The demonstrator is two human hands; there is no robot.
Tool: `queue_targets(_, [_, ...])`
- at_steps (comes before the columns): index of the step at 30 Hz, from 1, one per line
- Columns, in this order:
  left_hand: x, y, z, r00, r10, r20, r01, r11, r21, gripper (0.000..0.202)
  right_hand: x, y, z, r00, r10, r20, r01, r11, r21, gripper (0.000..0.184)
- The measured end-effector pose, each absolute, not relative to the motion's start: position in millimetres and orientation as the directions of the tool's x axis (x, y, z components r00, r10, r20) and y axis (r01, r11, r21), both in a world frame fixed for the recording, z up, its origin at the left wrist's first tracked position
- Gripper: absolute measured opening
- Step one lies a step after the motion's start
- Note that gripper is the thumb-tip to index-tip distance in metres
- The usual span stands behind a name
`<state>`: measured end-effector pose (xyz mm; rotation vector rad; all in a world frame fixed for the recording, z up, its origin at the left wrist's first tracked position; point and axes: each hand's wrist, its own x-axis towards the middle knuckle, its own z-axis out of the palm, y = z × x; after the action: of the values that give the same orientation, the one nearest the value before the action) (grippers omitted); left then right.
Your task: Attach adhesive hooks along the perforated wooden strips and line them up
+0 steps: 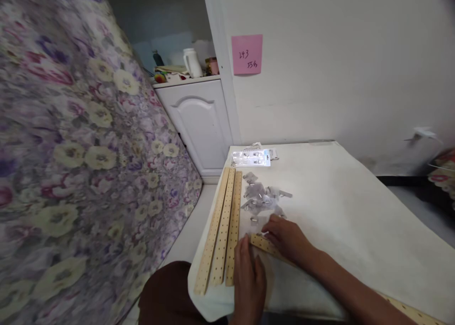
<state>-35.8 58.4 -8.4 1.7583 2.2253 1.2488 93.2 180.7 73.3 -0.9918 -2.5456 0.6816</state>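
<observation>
The perforated wooden strip point(261, 243) disappears under the right hand point(287, 239) and forearm, and the bottom edge cuts its other end. The left hand point(249, 282) is cut off at the wrist. Writing on the pink note point(246, 54) is unreadable; the clear packets point(261, 197) blur together.

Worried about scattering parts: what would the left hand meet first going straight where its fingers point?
Likely the pile of clear hardware bags just beyond the left hand, though depth is unclear.
</observation>
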Motion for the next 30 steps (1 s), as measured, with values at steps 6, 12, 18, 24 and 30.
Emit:
queue_targets(6, [-36.3, 55.9, -11.8, -0.363, 0.829, 0.426, 0.792, 0.033, 0.61, 0.053, 57.9, 187.2, 59.9, -0.765, 0.643, 0.042, 0.595, 0.729, -0.339, 0.024])
queue_targets(12, [-35.7, 56.6, -11.9, -0.362, 0.832, 0.421, 0.78, 0.024, 0.625, 0.053, 60.2, 188.5, 61.2, -0.72, 0.688, 0.091, 0.61, 0.69, -0.388, 0.024])
queue_targets(18, [-36.7, 55.6, -5.8, -0.376, 0.832, 0.407, 0.727, -0.008, 0.687, 0.046, 67.3, 184.0, 68.9, -0.599, 0.764, 0.24, 0.503, 0.592, -0.63, 0.018])
queue_targets(24, [-36.0, 55.0, 26.4, -0.506, 0.837, 0.206, 0.387, 0.007, 0.922, 0.036, 72.2, 170.7, 66.9, -0.561, 0.778, 0.284, 0.372, 0.543, -0.753, 0.013])
queue_targets(30, [-31.0, 64.3, 54.2, -0.452, 0.892, 0.003, -0.031, -0.019, 0.999, 0.028, 77.7, 155.7, 70.7, -0.684, 0.661, 0.31, 0.234, 0.601, -0.764, 0.015])
